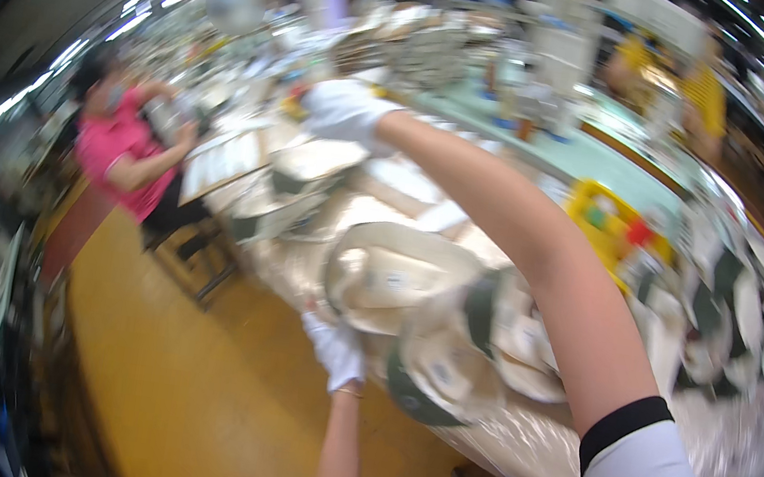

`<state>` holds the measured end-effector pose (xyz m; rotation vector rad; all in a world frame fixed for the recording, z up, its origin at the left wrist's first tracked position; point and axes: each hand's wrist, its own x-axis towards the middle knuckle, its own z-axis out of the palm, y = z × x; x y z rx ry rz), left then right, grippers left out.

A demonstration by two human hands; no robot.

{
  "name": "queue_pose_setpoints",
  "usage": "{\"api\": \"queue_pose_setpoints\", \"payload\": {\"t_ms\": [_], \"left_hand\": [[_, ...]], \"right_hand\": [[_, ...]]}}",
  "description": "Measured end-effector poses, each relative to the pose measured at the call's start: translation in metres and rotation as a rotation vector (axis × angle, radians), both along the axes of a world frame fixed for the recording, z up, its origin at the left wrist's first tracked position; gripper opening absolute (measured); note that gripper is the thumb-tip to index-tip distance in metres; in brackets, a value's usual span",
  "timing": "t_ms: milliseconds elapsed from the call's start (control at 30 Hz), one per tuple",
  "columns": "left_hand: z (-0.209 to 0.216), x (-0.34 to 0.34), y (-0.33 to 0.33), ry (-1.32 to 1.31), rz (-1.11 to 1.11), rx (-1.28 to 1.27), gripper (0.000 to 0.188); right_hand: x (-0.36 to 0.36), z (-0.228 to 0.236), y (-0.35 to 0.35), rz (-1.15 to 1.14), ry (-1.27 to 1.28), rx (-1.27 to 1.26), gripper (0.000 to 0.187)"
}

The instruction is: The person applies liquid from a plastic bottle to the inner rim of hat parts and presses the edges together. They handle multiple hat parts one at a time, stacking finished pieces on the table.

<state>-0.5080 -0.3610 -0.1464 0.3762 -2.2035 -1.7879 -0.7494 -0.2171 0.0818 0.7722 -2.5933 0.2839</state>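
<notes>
My right hand (346,112), in a white glove, is stretched far across the table beside small colourful things (296,98) that are too blurred to name. Motion smears its fingers, so any grip is unclear. My left hand (334,349), also in a white glove, is at the table's near left edge, beside a curved cream piece (396,280) with a pale label inside. Its fingers are blurred too. Several cream pieces with dark green panels (481,313), perhaps shoe uppers, lie overlapping between and below my arms. Another cream piece (317,159) rests just below my right hand.
Shiny clear plastic (529,445) covers the table. A yellow basket (591,209) with coloured items stands right of my right arm. More cream-and-green pieces (721,296) are heaped at the right. A person in pink (136,145) sits at the left; piles (418,48) fill the far side.
</notes>
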Motion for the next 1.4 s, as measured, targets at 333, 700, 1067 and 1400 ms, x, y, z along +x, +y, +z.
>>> {"api": "queue_pose_setpoints", "payload": {"t_ms": [333, 700, 1067, 1400], "left_hand": [[-0.025, -0.025, -0.041, 0.045, -0.138, -0.162, 0.059], [0.141, 0.087, 0.083, 0.796, -0.061, -0.275, 0.045], [0.244, 0.341, 0.335, 1.158, -1.325, -0.399, 0.024], [0.229, 0.49, 0.591, 0.62, -2.003, -0.677, 0.03]], "right_hand": [[0.465, 0.105, 0.17, -0.175, 0.001, 0.187, 0.018], [0.922, -0.023, 0.264, -1.901, -0.144, -0.22, 0.04], [0.995, -0.118, 0.371, -2.005, -0.61, -0.201, 0.054], [1.128, -0.196, 0.347, -0.845, 0.78, -2.471, 0.051]]}}
